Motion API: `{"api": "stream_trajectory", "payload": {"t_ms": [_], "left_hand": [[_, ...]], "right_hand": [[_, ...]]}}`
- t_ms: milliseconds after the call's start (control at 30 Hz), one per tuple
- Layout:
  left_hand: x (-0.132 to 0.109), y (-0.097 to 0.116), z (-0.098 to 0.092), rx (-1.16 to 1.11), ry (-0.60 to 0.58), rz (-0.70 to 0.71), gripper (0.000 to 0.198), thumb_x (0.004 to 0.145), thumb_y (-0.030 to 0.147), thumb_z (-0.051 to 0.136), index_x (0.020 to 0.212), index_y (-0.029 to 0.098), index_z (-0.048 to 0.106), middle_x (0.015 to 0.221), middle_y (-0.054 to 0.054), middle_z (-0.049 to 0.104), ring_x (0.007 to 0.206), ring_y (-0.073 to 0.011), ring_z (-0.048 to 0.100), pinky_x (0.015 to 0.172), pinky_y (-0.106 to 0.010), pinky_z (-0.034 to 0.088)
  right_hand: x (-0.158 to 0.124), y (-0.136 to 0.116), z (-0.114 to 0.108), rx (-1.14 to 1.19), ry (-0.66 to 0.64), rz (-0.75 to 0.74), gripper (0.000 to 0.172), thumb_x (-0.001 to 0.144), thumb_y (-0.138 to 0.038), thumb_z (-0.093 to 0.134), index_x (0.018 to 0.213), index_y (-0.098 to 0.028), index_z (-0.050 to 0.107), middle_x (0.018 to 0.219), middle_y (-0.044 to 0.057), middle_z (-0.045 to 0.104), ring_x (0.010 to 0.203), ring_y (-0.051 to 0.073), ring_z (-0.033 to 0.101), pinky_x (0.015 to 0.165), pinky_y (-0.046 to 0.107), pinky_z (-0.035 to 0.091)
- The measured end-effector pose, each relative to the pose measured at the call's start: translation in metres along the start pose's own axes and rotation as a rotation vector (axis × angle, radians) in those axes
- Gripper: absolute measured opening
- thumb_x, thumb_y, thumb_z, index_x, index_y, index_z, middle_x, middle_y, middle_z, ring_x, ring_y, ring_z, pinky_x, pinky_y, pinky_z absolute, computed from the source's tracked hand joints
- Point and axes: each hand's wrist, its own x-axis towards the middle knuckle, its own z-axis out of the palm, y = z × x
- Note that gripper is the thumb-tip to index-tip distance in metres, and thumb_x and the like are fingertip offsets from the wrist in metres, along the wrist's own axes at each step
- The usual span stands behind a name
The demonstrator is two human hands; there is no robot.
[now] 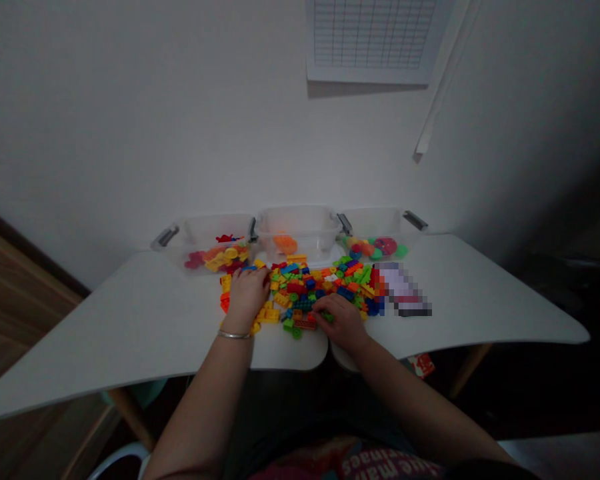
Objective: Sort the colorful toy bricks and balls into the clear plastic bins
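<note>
On the white table, bricks around left fingers, right fingers (both curled, grip unclear)

Three bins and two hands show.

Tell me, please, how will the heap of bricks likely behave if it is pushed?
The bricks would probably spread apart, since most seem to lie loose on the table. They look like small moulded plastic, so likely stiff and light. Many are blocky, so they should slide rather than roll.
</note>
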Motion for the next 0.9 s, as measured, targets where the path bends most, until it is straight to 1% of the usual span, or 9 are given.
{"api": "stream_trajectory", "payload": {"t_ms": [133, 333, 500, 700, 800, 900], "left_hand": [[0.0004, 0.0005, 0.0024, 0.009, 0.003, 0.028, 0.031, 0.088, 0.027, 0.048, 0.109, 0.022, 0.07, 0.102, -0.01, 0.072, 0.099, -0.0289, 0.062, 0.098, -0.047, 0.037], [-0.0006, -0.0013, 0.0047, 0.034, -0.019, 0.055, 0.026, 0.085, 0.028, 0.051, 0.098, 0.021, 0.073, 0.106, -0.011, 0.069, 0.101, -0.0302, 0.06, 0.101, -0.051, 0.035], [-0.001, -0.0027, 0.0072, 0.021, -0.04, 0.044, 0.027, 0.083, 0.026, 0.052, 0.1, 0.021, 0.072, 0.112, -0.011, 0.068, 0.105, -0.0314, 0.059, 0.101, -0.052, 0.035], [0.0002, -0.0025, 0.007, 0.002, -0.034, 0.037, 0.024, 0.084, 0.026, 0.051, 0.096, 0.02, 0.072, 0.108, -0.011, 0.069, 0.103, -0.0306, 0.061, 0.102, -0.052, 0.036], [0.0018, -0.0035, 0.0058, -0.019, -0.023, 0.013, 0.02, 0.081, 0.027, 0.056, 0.093, 0.018, 0.07, 0.103, -0.012, 0.069, 0.101, -0.0313, 0.061, 0.098, -0.05, 0.04], [0.0045, -0.0055, 0.0049, -0.13, 0.007, -0.074, 0.018, 0.079, 0.029, 0.058, 0.09, 0.017, 0.068, 0.093, -0.012, 0.07, 0.096, -0.0301, 0.062, 0.088, -0.044, 0.047]], "right_hand": [[0.0006, -0.001, -0.0006, 0.007, -0.002, 0.0, 0.006, 0.088, -0.02, 0.058, 0.083, -0.021, 0.062, 0.083, 0.004, 0.069, 0.079, 0.018, 0.063, 0.073, 0.03, 0.051], [0.0008, -0.0012, -0.0011, -0.001, -0.009, 0.012, 0.005, 0.086, -0.02, 0.06, 0.082, -0.022, 0.062, 0.082, 0.004, 0.069, 0.079, 0.019, 0.063, 0.072, 0.03, 0.051], [0.001, -0.0004, -0.0009, 0.001, -0.017, 0.011, 0.006, 0.087, -0.02, 0.058, 0.083, -0.022, 0.062, 0.082, 0.004, 0.069, 0.079, 0.019, 0.063, 0.072, 0.03, 0.051], [0.0007, -0.0003, -0.0007, 0.011, -0.012, 0.015, 0.006, 0.087, -0.02, 0.058, 0.082, -0.022, 0.062, 0.082, 0.004, 0.069, 0.08, 0.019, 0.063, 0.073, 0.03, 0.051], [0.0002, 0.0, -0.0005, 0.009, -0.015, 0.019, 0.006, 0.087, -0.02, 0.059, 0.082, -0.022, 0.062, 0.083, 0.004, 0.069, 0.08, 0.018, 0.063, 0.073, 0.03, 0.051], [0.0001, 0.0002, -0.0006, 0.001, -0.015, 0.017, 0.007, 0.087, -0.021, 0.059, 0.081, -0.022, 0.062, 0.083, 0.004, 0.069, 0.08, 0.018, 0.063, 0.073, 0.03, 0.051]]}}
